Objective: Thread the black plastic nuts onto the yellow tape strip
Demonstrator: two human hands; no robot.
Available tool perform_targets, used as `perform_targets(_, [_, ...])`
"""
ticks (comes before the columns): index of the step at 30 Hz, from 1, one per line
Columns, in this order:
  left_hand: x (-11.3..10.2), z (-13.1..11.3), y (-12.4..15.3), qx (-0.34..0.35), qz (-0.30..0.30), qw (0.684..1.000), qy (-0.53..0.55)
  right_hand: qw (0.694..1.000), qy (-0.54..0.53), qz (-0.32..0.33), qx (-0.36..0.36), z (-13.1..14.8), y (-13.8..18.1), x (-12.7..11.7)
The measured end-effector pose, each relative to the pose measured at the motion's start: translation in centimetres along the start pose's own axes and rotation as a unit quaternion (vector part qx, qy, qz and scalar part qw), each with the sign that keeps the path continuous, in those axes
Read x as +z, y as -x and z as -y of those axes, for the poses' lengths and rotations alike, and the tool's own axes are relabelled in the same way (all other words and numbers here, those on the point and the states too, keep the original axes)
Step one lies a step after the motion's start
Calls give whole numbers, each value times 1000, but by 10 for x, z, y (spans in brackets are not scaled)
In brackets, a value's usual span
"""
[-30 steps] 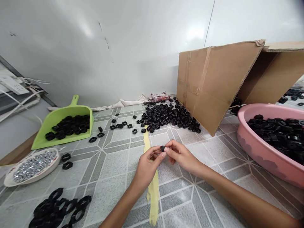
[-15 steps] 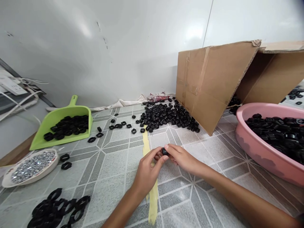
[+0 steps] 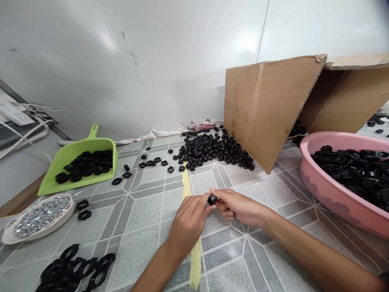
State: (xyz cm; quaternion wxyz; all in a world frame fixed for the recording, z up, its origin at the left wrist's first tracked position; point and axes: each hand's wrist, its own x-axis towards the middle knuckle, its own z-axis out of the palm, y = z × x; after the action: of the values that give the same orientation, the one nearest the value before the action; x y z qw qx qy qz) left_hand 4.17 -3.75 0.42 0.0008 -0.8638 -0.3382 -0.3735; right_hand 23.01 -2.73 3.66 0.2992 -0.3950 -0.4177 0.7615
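Both of my hands meet over the tiled surface, just right of a yellow tape strip (image 3: 195, 259). A small black round part (image 3: 212, 199) sits between their fingertips. My right hand (image 3: 238, 208) pinches it from the right with thumb and forefinger. The fingers of my left hand (image 3: 190, 221) press against it from the left, curled together. A heap of the same black parts (image 3: 212, 150) lies farther back, near the wall.
A tipped cardboard box (image 3: 267, 105) stands at the back right. A pink basin (image 3: 322, 182) of black rings is at the right. A green dustpan (image 3: 82, 160) with black rings, a white plate (image 3: 65, 215) of small metal pieces and a cluster of black rings (image 3: 75, 267) lie on the left.
Both hands have sunk a little toward the surface and nearer to me, still together on the black part. The view has shifted slightly.
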Motion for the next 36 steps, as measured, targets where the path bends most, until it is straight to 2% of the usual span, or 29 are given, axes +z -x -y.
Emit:
perform_targets(5, [-4,6,0,46,31,998,-40,1000,-18,-6,-5,-3,-2,1])
perform_targets(11, [0,7,0,3,18,999,-26,996,-12,-63,-55,-12,-10,4])
perform_targets(16, [2,7,0,21,12,1000,4,995,-55,-25,-79,-11,-12,-3])
perform_targets(20, [2,5,-4,-20,-2,1000,-5,993,-96,-14,-69,-8,-14,-10])
perform_targets(22, [1,4,-7,-53,15,998,-3,988,-128,-61,-67,-4,-14,-13])
perform_targets(25, [-1,3,-9,-74,58,996,8,971,-146,-158,-102,8,2,-18])
perform_targets(28, [0,3,-9,-67,86,994,5,954,-17,-255,-157,22,47,-29])
perform_targets(29, [0,2,-8,-63,92,994,4,931,64,-312,-178,26,68,-35])
perform_targets(30, [1,2,-8,-59,98,993,4,881,159,-398,-201,28,90,-41])
perform_targets(31, [1,2,-7,-57,103,993,5,803,263,-492,-210,30,112,-48])
perform_targets(32, [2,2,-7,-56,106,993,6,711,354,-572,-203,32,132,-56])
perform_targets(33, [2,2,-6,-58,110,992,8,634,417,-624,-187,33,149,-63])
perform_targets(34, [2,1,-6,-59,111,992,8,590,472,-632,-172,35,163,-70])
perform_targets(36, [2,1,-6,-62,112,992,7,521,578,-606,-164,39,181,-82])
